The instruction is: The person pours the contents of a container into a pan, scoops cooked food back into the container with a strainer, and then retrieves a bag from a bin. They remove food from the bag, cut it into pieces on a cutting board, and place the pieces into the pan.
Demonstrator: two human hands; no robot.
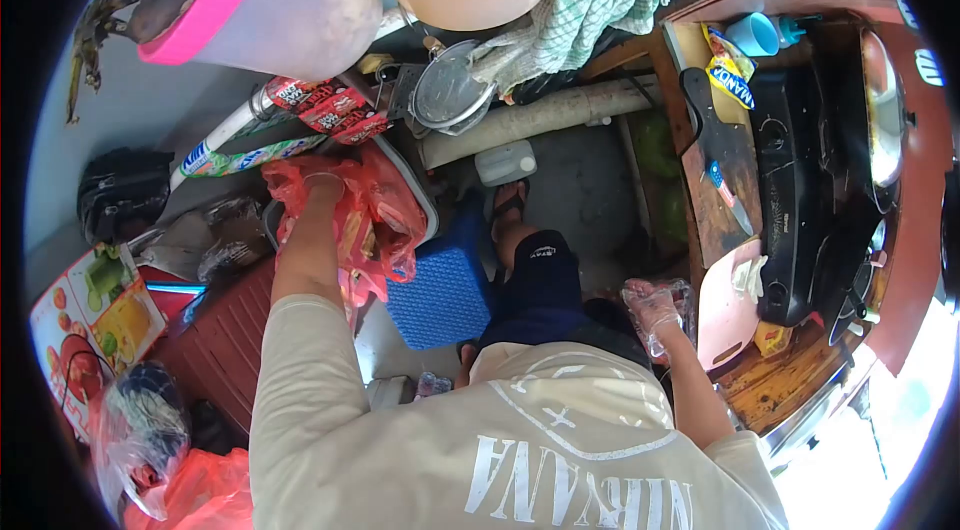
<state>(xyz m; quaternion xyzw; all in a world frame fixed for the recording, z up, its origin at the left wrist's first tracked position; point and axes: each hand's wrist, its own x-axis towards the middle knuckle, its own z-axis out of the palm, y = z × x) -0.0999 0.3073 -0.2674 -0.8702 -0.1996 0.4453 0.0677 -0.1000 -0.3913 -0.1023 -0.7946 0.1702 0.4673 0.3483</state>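
My left hand reaches down into a red plastic bag (375, 200), which hangs over the rim of a grey bin (418, 192); the bag hides its fingers. On the right, my right hand (655, 310) is wrapped in thin clear plastic, its fingers closed on a clear plastic bag (684, 302) with something reddish inside. A pink cutting board (726, 315) stands just right of that hand. Between my arms is a blue textured stool (438, 292).
A knife (730, 198) lies on the wooden board (712, 145) beside a black stove (785, 200). Large tubs (300, 15) and a checked cloth (590, 5) are at the top. A white jug (506, 162) rests on the floor.
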